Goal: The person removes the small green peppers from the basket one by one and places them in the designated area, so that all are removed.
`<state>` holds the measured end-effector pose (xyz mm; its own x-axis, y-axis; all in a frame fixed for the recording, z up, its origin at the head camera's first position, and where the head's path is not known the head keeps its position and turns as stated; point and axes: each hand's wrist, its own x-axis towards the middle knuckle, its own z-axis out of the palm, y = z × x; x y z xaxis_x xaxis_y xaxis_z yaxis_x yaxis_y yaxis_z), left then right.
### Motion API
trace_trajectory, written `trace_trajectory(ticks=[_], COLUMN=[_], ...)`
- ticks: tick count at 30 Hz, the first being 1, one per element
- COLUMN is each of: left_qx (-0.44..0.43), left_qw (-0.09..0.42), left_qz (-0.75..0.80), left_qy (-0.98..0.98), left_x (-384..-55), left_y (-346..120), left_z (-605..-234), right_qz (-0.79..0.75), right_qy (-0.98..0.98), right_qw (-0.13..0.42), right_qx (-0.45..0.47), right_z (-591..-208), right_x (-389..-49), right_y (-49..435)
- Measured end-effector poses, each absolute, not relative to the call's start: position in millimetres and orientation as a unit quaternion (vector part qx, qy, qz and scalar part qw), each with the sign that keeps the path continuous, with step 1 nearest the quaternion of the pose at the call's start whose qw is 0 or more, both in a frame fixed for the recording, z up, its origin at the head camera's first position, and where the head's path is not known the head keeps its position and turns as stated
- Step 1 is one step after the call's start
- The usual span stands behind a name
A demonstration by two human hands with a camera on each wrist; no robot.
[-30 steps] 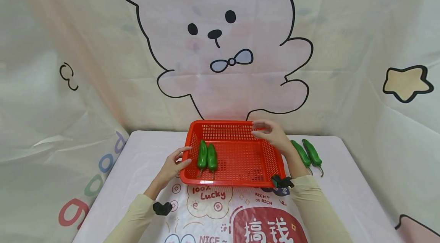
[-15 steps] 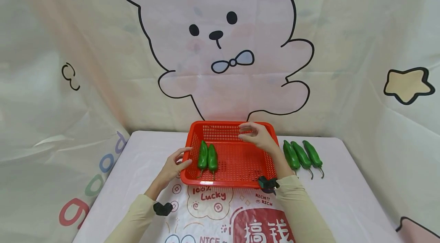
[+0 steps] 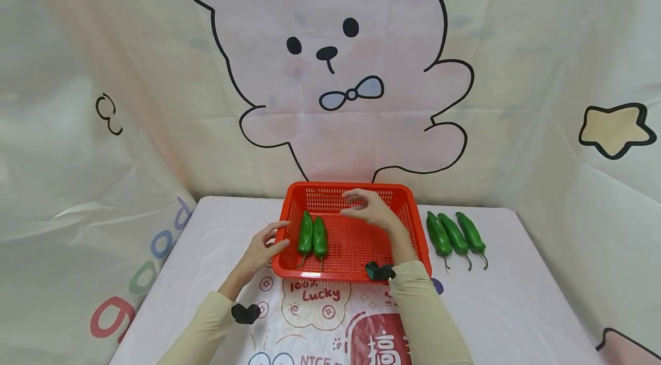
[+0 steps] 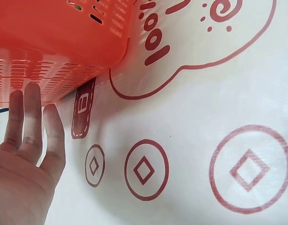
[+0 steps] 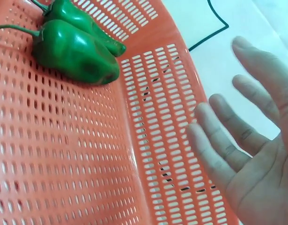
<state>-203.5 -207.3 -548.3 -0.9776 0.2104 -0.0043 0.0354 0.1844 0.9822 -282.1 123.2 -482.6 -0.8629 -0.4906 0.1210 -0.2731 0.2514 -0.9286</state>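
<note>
Hovering with fingers bent, grip released, the right hand (image 3: 374,213) is over the red basket (image 3: 330,278) on the bench (image 3: 516,302); the left hand (image 3: 260,251), equally slack, is at its left rim, near two green peppers (image 3: 319,237) inside.

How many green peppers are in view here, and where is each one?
5: two peppers side by side at the left in the basket, three peppers in a row on the table to its right. The right arm could hide more.
</note>
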Motion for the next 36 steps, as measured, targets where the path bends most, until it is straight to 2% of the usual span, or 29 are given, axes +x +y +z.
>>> trace_trajectory(ticks=[9,19,36], left_qx=[0.07,0.058,0.06], left_qw=[0.071,0.074,0.081], left_qz=[0.634,0.635,0.643], left_qy=[0.767,0.767,0.759], left_x=[-203.0,-202.7,-202.4], left_y=[-206.0,-204.8,-206.7], left_z=[-548.2,-548.6,-546.1], right_qz=[-0.538,-0.562,-0.547], right_qy=[0.797,0.769,0.783], right_qw=[0.137,0.22,0.236], right_qx=[-0.237,-0.208,-0.179], right_z=[-491.3,-498.8,-530.2], right_x=[-281.9,-283.2,-292.8], right_y=[103.4,99.3,78.7])
